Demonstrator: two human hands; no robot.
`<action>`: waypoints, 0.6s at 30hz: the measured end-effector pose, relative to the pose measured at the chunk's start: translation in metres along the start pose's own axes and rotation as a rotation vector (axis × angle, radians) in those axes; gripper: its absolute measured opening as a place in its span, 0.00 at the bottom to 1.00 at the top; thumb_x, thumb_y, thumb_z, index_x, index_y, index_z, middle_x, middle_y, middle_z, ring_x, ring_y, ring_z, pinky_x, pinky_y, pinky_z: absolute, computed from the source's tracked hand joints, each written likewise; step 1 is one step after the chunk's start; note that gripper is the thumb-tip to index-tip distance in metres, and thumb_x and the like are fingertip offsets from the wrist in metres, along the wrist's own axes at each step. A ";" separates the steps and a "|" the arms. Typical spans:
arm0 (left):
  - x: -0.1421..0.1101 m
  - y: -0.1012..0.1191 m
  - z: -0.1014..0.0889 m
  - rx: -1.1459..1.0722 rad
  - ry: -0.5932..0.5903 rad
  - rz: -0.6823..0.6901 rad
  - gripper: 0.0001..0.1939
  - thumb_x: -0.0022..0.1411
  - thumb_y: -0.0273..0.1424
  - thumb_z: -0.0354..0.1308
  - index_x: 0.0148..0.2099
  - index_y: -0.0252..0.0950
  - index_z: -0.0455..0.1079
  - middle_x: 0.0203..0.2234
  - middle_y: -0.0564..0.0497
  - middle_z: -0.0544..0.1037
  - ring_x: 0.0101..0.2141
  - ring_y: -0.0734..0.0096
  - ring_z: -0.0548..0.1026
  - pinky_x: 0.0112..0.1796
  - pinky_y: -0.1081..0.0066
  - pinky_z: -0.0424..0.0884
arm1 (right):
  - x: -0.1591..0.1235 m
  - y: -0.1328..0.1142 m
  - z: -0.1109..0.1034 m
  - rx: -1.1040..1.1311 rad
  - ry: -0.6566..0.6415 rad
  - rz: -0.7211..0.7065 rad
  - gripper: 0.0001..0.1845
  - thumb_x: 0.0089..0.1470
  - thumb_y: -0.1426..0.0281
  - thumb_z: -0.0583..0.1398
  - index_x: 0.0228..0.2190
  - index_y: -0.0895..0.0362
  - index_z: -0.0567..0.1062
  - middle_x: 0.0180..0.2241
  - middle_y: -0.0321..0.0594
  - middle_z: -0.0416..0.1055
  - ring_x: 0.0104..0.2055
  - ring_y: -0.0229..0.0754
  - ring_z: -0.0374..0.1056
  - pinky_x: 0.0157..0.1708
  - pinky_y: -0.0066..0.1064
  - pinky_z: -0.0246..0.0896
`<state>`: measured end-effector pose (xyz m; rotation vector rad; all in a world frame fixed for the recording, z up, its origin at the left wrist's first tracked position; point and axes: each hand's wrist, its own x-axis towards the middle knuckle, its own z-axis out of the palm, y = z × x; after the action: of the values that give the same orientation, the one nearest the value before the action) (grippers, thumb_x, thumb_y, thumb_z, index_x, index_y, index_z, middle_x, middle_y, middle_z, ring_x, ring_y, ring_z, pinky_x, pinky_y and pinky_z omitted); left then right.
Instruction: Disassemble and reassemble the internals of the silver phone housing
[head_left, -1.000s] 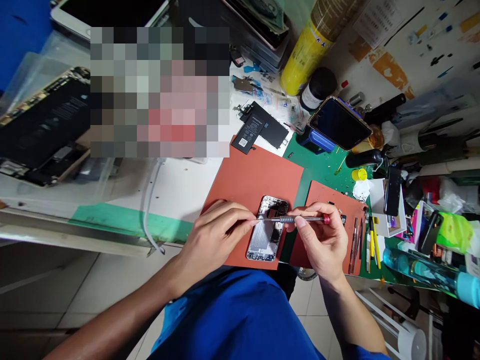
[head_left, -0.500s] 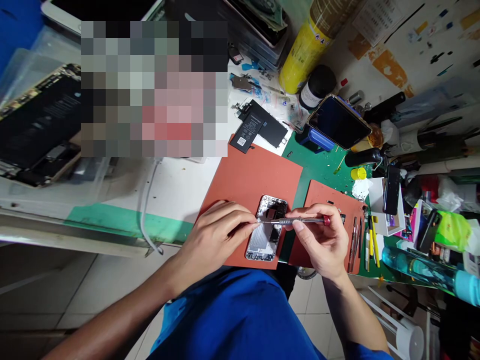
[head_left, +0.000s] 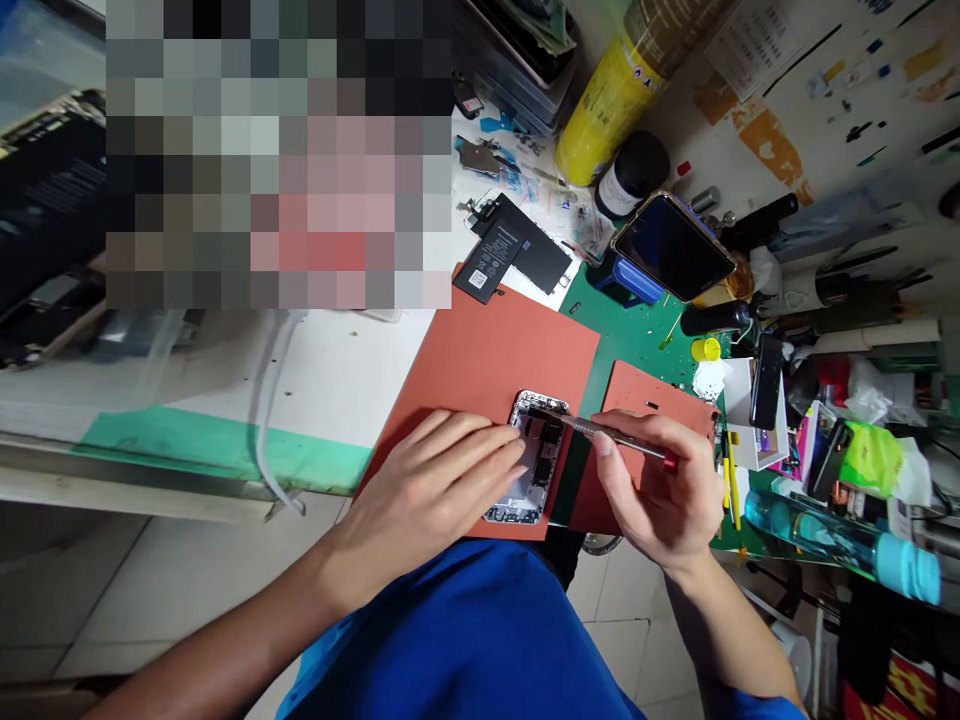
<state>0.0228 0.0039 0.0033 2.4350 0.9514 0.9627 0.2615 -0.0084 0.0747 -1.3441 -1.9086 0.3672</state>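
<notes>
An opened phone housing (head_left: 538,482) with bare inner parts lies on a reddish-brown mat (head_left: 517,345). My left hand (head_left: 442,480) rests at its left side, its fingers stretched out over the edge and covering part of the inside. Between the thumb and fingers of my right hand (head_left: 664,485) is a thin screwdriver (head_left: 622,437) with a red end cap. It slants down to the left, its tip at the upper right part of the housing. Whether the tip touches a screw is too small to tell.
Black phone batteries (head_left: 491,260) lie beyond the mat. A phone (head_left: 675,245) leans on a blue stand at the back. A second mat (head_left: 630,385), a white box (head_left: 769,445) and a blue bottle (head_left: 832,535) are to the right. A white cable (head_left: 266,430) hangs over the left edge.
My left fingers have let go of the screwdriver's tip and come down onto the housing. My right hand has brought the tip from the left side to the housing's upper right part.
</notes>
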 end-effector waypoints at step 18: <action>-0.001 0.005 0.012 0.373 -0.249 0.090 0.19 0.69 0.30 0.63 0.60 0.29 0.78 0.63 0.39 0.78 0.57 0.44 0.73 0.52 0.51 0.72 | 0.022 0.000 0.005 -0.154 -0.161 -0.096 0.23 0.65 0.79 0.65 0.57 0.52 0.71 0.44 0.40 0.84 0.42 0.41 0.85 0.41 0.29 0.86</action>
<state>0.0331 -0.0011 -0.0029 2.8426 1.0122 0.5232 0.2544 0.0125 0.0805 -1.3503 -2.1639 0.2925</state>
